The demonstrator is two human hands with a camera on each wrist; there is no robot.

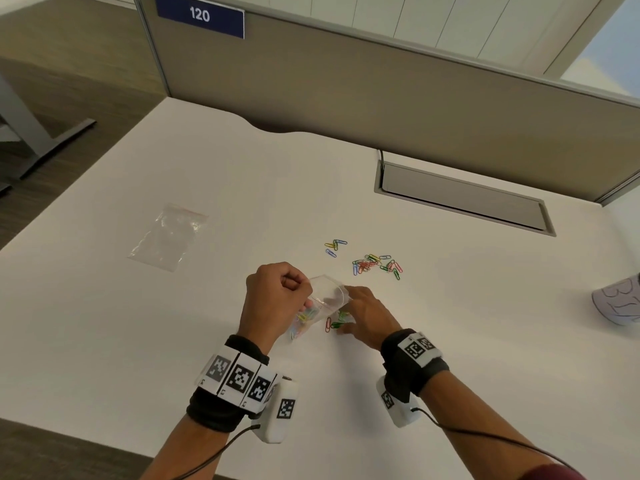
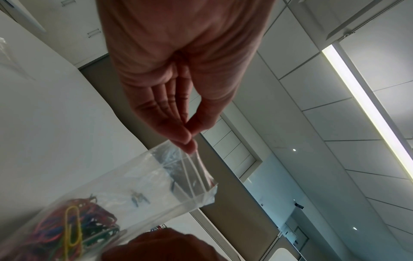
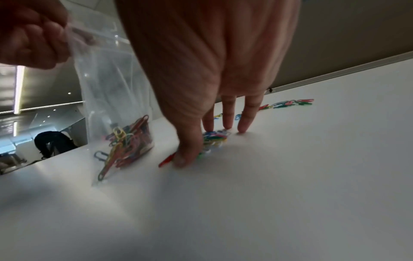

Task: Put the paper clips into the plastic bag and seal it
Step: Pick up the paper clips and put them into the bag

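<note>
Head view evenly bright, soft overhead light, only faint shadows on the white table (image 1: 207,161); straight edges bow toward the frame borders. Both wrist views dimmer and strongly distorted, palms close to the lens and soft; a ceiling light strip (image 2: 366,113) glares at right. Right wrist view motion-blurred, broad soft shadow on near tabletop.

White desk top (image 1: 242,188), matte, with a recessed grey cable hatch (image 1: 464,199) near the far edge. Lying flat on it, far left: an empty clear zip bag (image 1: 169,237). Centre: loose coloured paper clips (image 1: 377,265) in a scattered cluster, a smaller group of clips (image 1: 335,247) just beyond. Nearer: a small clump of clips (image 3: 213,139) under the right hand's fingertips (image 3: 242,129), which touch the surface. Bottom corner of the held bag (image 3: 116,123) rests on the desk. Pale rounded object (image 1: 620,303) at right edge, unidentifiable.
</note>
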